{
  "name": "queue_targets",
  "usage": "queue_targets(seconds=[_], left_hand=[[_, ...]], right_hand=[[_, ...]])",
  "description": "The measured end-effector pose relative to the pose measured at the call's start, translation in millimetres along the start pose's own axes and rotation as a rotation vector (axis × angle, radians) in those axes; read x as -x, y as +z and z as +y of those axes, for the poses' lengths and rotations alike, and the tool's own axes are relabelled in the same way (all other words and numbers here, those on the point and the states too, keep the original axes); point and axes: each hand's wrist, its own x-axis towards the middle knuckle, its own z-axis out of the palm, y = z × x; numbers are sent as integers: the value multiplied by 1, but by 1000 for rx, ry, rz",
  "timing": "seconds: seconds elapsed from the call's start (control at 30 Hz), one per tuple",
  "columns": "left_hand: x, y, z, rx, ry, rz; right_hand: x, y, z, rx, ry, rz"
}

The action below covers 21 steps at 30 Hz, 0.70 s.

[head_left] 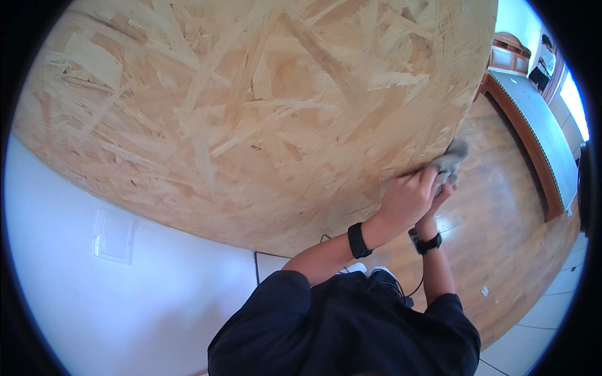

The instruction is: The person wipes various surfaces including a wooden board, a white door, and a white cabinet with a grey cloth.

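Both my hands are together at the right edge of a large oriented strand board [251,113], whose chipped tan face fills the upper view. My left hand [409,199] is closed on a crumpled grey cloth [449,164]. Just beyond it, partly hidden behind it, my right hand [444,195] has its fingers closed at the cloth's lower end. The cloth lies against or very near the board's edge; I cannot tell whether it touches. Each wrist wears a black band.
A long pale-topped table with a brown wooden side [533,125] stands at the right, with a person [544,62] beyond its far end. Brown wood flooring [495,250] lies between. A white wall [169,282] with a square cover plate [114,235] borders the board. A dark cable hangs near my shoes.
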Motion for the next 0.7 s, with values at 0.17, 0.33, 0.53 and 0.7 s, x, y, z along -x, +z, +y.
queue_targets(seconds=[0.17,0.33,0.53,0.7], left_hand=[[42,47,-5,-19,-100,-150],[100,69,-29,7,-244,-297],[133,46,-48,23,-375,-211],[149,-7,-42,-21,-687,-122]], right_hand=[[34,-39,11,36,119,-226],[95,-50,10,98,266,-423],[126,-26,-25,77,247,-436],[119,-22,-61,113,150,-667]])
